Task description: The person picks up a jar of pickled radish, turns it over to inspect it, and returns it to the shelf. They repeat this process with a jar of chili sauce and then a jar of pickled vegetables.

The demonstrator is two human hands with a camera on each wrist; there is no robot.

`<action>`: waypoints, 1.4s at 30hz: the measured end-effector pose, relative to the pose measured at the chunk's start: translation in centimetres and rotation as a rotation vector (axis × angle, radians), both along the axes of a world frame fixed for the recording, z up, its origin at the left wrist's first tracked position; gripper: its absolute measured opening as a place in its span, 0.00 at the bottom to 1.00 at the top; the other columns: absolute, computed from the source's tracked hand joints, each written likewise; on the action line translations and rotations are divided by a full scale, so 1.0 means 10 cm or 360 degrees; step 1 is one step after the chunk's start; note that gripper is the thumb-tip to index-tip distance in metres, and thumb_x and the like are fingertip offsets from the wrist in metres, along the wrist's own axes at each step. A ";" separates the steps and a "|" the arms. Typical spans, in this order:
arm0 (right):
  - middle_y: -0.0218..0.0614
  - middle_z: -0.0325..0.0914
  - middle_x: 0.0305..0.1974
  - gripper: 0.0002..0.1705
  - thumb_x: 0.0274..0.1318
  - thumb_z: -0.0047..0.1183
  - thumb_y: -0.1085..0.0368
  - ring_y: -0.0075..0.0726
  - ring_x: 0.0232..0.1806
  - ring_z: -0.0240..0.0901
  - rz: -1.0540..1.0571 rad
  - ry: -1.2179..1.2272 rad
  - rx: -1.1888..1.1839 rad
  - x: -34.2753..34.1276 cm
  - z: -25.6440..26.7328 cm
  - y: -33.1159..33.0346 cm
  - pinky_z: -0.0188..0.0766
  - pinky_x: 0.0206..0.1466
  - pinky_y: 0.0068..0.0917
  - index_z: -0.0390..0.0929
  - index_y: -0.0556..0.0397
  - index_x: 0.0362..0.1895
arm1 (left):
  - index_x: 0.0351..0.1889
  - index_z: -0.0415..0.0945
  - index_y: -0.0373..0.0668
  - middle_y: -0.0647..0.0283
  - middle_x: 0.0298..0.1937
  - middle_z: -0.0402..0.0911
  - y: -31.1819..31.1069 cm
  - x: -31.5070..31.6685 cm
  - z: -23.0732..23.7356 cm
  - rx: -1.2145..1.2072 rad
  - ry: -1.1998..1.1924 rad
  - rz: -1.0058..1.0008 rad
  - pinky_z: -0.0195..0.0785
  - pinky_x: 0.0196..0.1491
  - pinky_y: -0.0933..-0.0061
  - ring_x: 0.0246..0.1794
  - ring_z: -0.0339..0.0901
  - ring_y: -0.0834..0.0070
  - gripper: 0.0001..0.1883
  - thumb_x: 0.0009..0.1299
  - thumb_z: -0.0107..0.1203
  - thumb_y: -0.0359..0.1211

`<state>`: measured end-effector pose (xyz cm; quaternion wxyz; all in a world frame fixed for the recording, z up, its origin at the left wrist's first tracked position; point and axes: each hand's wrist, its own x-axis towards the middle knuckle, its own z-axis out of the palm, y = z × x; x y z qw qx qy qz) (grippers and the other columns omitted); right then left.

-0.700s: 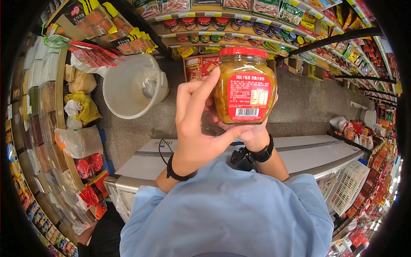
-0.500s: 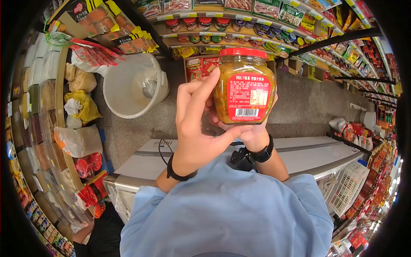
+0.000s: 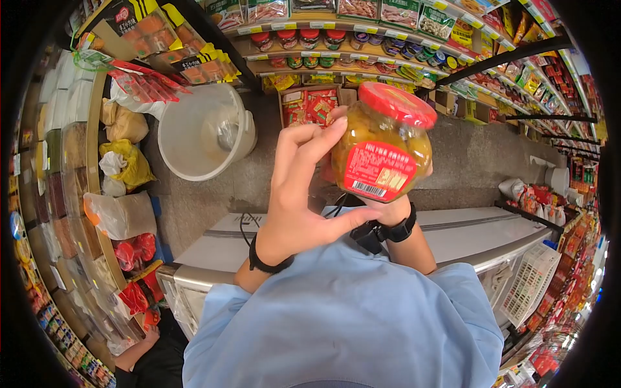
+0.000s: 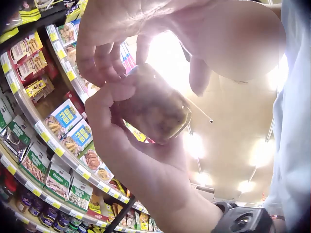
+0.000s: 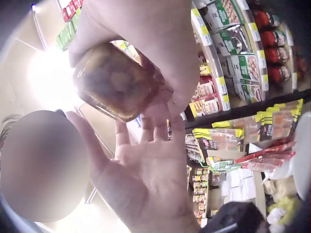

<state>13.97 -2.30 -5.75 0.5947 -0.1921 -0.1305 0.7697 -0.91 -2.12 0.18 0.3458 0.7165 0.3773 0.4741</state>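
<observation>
A glass jar of yellowish pickled vegetables (image 3: 383, 155), with a red lid and red label, is tilted to the right in the head view. My right hand (image 3: 396, 210) grips it from behind and below; in the right wrist view its fingers and thumb curl round the jar (image 5: 114, 82). At the jar's left side is my left hand (image 3: 294, 191), thumb spread and fingertips right at the upper edge of the glass. The right wrist view shows the palm of this left hand (image 5: 150, 170) facing the jar, its fingers loosely extended and partly hidden behind the glass.
Below the hands is a white freezer top (image 3: 453, 229). A white bucket (image 3: 171, 132) stands on the floor at left, beside bagged goods (image 3: 123, 213). Shelves of jars and packets (image 3: 310, 55) curve along the far side, and a white plastic basket (image 3: 529, 284) is at right.
The jar was upright with its label facing up at me; now it has tipped and turned clockwise, showing the lid top. The left palm and thumb have come away from the jar's lower side.
</observation>
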 end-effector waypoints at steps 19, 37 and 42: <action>0.39 0.67 0.50 0.65 0.10 0.72 0.46 0.30 0.52 0.66 0.0188 -0.0783 0.0925 0.34 0.30 0.15 0.59 0.58 0.27 0.57 0.64 0.59 | 0.54 0.64 0.38 0.54 0.49 0.65 -0.08 0.21 0.07 0.0130 0.0012 0.0064 0.63 0.48 0.65 0.49 0.66 0.61 0.45 0.34 0.74 0.34; 0.41 0.65 0.53 0.65 0.13 0.74 0.48 0.31 0.54 0.65 0.0526 -0.0680 0.1164 0.51 0.28 0.32 0.59 0.58 0.28 0.56 0.67 0.59 | 0.53 0.65 0.36 0.58 0.42 0.66 -0.26 0.42 -0.02 0.0282 -0.0196 0.0346 0.64 0.42 0.72 0.42 0.68 0.68 0.45 0.33 0.75 0.35; 0.42 0.57 0.60 0.65 0.20 0.73 0.56 0.34 0.62 0.55 0.0772 -0.1171 0.1080 0.64 0.52 0.32 0.50 0.65 0.32 0.48 0.61 0.65 | 0.55 0.63 0.36 0.61 0.43 0.66 -0.20 0.24 -0.13 -0.0186 -0.0176 0.0135 0.66 0.44 0.75 0.42 0.71 0.73 0.46 0.34 0.72 0.35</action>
